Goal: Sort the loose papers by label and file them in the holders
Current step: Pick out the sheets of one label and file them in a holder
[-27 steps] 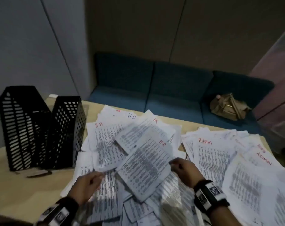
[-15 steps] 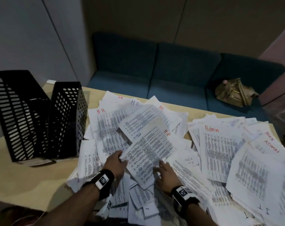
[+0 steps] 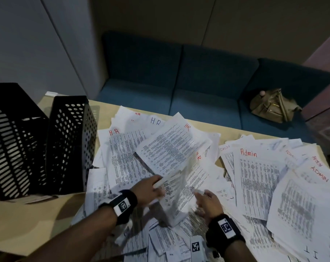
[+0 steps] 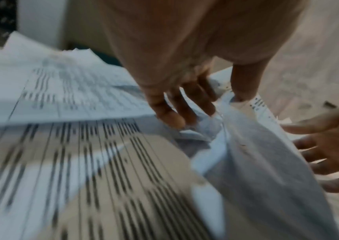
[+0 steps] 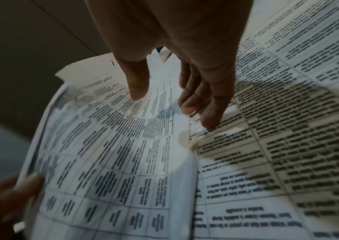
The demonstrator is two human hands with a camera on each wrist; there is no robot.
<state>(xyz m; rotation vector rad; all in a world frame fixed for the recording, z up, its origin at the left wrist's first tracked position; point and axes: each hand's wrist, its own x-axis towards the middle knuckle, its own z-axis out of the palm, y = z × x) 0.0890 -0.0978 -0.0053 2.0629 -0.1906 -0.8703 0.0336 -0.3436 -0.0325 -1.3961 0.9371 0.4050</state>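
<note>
Left hand (image 3: 149, 188) pinches the near edge of a raised sheaf of printed sheets (image 3: 181, 188) between thumb and fingers; the left wrist view confirms the thumb (image 4: 244, 81) on one face of the paper and the fingers (image 4: 170, 113) on the other. Right hand (image 3: 207, 203) hangs just beside the same sheaf with fingers spread and straight, clamped on nothing; in the right wrist view its fingertips (image 5: 207, 116) touch or nearly touch the printed sheets beneath, and which one cannot be told. Both hands are near each other, with the lifted sheaf between them.

The loose papers cover most of the tan table (image 3: 28, 224). A heap labelled "HR" (image 3: 122, 157) lies at the middle of the table, reaching its far edge. A second heap labelled "Admin" (image 3: 255, 178) lies toward the right edge, well apart from the holders. Further sheets, their labels unreadable, lie along the near edge.

Two black perforated file holders stand upright at the left side of the table, touching each other: the slotted holder (image 3: 11, 144) is outermost, and the round-hole holder (image 3: 69, 140) is just beside the "HR" heap.

A blue sofa (image 3: 179, 87) stands beyond the far edge, with a tan handbag (image 3: 272, 106) on its right seat.
</note>
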